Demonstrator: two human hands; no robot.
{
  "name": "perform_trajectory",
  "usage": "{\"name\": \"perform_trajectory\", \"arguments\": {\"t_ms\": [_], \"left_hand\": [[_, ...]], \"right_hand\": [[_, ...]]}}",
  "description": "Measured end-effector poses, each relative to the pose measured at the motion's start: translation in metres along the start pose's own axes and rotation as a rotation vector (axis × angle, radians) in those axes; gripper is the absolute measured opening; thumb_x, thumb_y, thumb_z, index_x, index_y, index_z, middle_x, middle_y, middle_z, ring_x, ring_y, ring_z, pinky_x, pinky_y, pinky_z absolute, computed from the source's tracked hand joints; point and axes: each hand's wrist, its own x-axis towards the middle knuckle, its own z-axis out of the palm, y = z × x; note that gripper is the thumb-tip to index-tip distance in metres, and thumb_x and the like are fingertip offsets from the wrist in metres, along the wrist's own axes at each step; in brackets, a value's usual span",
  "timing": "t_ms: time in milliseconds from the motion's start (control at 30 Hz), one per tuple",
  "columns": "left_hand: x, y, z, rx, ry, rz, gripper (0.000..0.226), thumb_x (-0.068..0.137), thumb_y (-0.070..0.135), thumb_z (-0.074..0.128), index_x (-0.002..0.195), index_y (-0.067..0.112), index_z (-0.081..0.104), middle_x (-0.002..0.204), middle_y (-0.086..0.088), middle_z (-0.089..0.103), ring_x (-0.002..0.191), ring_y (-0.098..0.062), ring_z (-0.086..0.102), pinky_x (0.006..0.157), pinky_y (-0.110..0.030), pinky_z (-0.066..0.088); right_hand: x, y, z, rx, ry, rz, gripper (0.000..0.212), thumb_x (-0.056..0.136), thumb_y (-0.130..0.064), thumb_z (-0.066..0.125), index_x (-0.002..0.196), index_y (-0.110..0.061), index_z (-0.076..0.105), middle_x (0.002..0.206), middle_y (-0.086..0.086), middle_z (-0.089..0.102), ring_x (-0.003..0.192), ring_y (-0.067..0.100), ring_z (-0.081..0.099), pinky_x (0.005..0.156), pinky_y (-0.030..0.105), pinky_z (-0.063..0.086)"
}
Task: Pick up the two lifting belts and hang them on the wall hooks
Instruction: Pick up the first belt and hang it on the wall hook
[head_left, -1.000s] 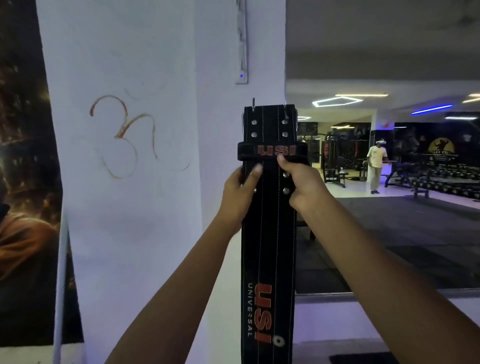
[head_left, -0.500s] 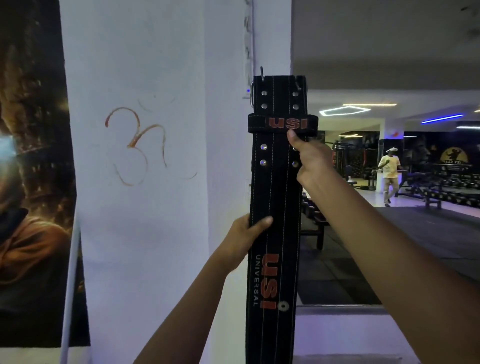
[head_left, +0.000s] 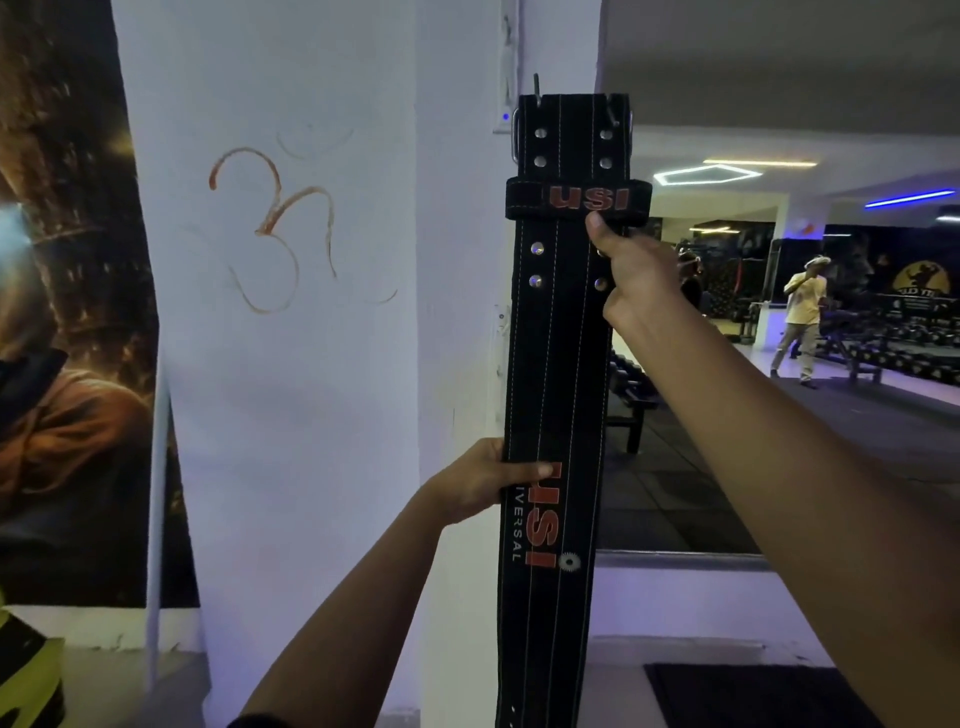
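A long black lifting belt (head_left: 558, 364) with red USI lettering hangs upright against the white pillar. Its buckle end is at the top, where a thin metal hook (head_left: 536, 85) pokes up behind the left corner. My right hand (head_left: 631, 270) grips the belt's right edge just below the keeper loop. My left hand (head_left: 483, 480) holds the left edge lower down, thumb across the lettering. Whether the belt's weight rests on the hook I cannot tell. No second belt is in view.
The white pillar (head_left: 311, 415) bears an orange painted symbol. A dark poster (head_left: 62, 312) covers the wall at left. On the right a mirror shows the gym floor, benches and a standing person (head_left: 800, 317). A dark mat (head_left: 737, 691) lies low right.
The belt has risen in view toward the hook. My left hand slid from beside the keeper loop down to the lower lettering. My right hand stayed below the loop.
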Motion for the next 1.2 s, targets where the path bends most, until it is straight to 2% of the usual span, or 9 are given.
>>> {"name": "perform_trajectory", "arguments": {"t_ms": [167, 300, 400, 467, 633, 833, 900, 1067, 1200], "left_hand": [[0.006, 0.026, -0.004, -0.114, 0.082, 0.063, 0.031, 0.090, 0.015, 0.058, 0.117, 0.000, 0.059, 0.108, -0.014, 0.069, 0.103, -0.032, 0.066, 0.091, -0.037, 0.055], [-0.004, 0.003, 0.002, -0.044, 0.078, 0.041, 0.023, 0.088, 0.014, 0.060, 0.110, 0.006, 0.063, 0.105, -0.011, 0.070, 0.098, -0.027, 0.069, 0.084, -0.032, 0.056], [-0.014, -0.017, 0.006, -0.020, 0.047, -0.048, 0.018, 0.091, 0.015, 0.056, 0.107, 0.012, 0.063, 0.104, -0.007, 0.069, 0.090, -0.015, 0.071, 0.074, -0.024, 0.056], [-0.013, -0.011, 0.004, -0.024, 0.048, -0.052, 0.022, 0.094, 0.022, 0.051, 0.111, 0.011, 0.061, 0.108, -0.009, 0.068, 0.095, -0.018, 0.069, 0.080, -0.029, 0.057], [0.011, 0.067, 0.001, -0.128, 0.162, 0.152, 0.062, 0.089, 0.047, 0.048, 0.132, 0.002, 0.048, 0.127, -0.016, 0.061, 0.112, -0.025, 0.062, 0.096, -0.036, 0.051], [0.036, 0.171, 0.017, -0.151, 0.384, 0.515, 0.034, 0.095, 0.029, 0.051, 0.122, 0.010, 0.053, 0.112, -0.009, 0.067, 0.101, -0.024, 0.067, 0.081, -0.033, 0.058], [0.042, 0.175, 0.019, -0.178, 0.400, 0.546, 0.027, 0.094, 0.022, 0.054, 0.116, 0.007, 0.054, 0.102, -0.009, 0.068, 0.091, -0.024, 0.068, 0.073, -0.030, 0.058], [0.049, 0.179, 0.024, -0.210, 0.446, 0.589, 0.018, 0.093, 0.017, 0.054, 0.110, 0.010, 0.055, 0.091, -0.005, 0.067, 0.081, -0.019, 0.066, 0.065, -0.026, 0.057], [0.049, 0.183, 0.022, -0.240, 0.457, 0.590, 0.018, 0.094, 0.019, 0.053, 0.111, 0.013, 0.054, 0.093, -0.003, 0.067, 0.085, -0.019, 0.066, 0.065, -0.026, 0.056]], "right_hand": [[-0.002, -0.002, -0.002, 0.033, -0.008, 0.009, 0.013, 0.079, -0.016, 0.073, 0.072, -0.019, 0.062, 0.081, -0.004, 0.065, 0.084, 0.017, 0.062, 0.080, 0.037, 0.054], [-0.006, -0.004, -0.007, 0.053, -0.006, 0.022, 0.014, 0.080, -0.015, 0.072, 0.073, -0.019, 0.060, 0.079, -0.005, 0.063, 0.072, 0.009, 0.060, 0.072, 0.033, 0.057], [-0.008, -0.003, -0.011, 0.057, -0.001, 0.035, 0.013, 0.079, -0.015, 0.073, 0.074, -0.018, 0.062, 0.080, -0.003, 0.064, 0.076, 0.014, 0.062, 0.089, 0.046, 0.056], [-0.009, -0.005, -0.012, 0.065, -0.002, 0.036, 0.014, 0.079, -0.014, 0.072, 0.072, -0.018, 0.061, 0.079, -0.003, 0.064, 0.075, 0.014, 0.062, 0.091, 0.049, 0.054], [-0.008, -0.010, -0.013, 0.039, -0.001, 0.008, 0.010, 0.079, -0.016, 0.073, 0.075, -0.016, 0.063, 0.077, -0.004, 0.063, 0.074, 0.013, 0.058, 0.094, 0.050, 0.051], [-0.013, -0.003, -0.021, -0.035, -0.062, -0.090, 0.010, 0.083, -0.021, 0.068, 0.091, -0.015, 0.067, 0.087, -0.003, 0.069, 0.086, 0.018, 0.066, 0.080, 0.037, 0.055], [-0.010, 0.000, -0.032, -0.100, -0.083, -0.169, 0.018, 0.085, -0.024, 0.065, 0.101, -0.015, 0.066, 0.094, -0.003, 0.069, 0.091, 0.017, 0.067, 0.075, 0.029, 0.056], [-0.032, 0.064, -0.070, -0.310, -0.129, -0.085, 0.070, 0.071, -0.055, 0.068, 0.128, -0.016, 0.053, 0.136, 0.009, 0.056, 0.123, 0.021, 0.056, 0.104, 0.041, 0.045], [-0.055, 0.105, -0.082, -0.327, -0.045, -0.166, 0.029, 0.091, -0.031, 0.056, 0.089, -0.003, 0.063, 0.087, 0.024, 0.067, 0.072, 0.022, 0.063, 0.066, 0.018, 0.044]]}}
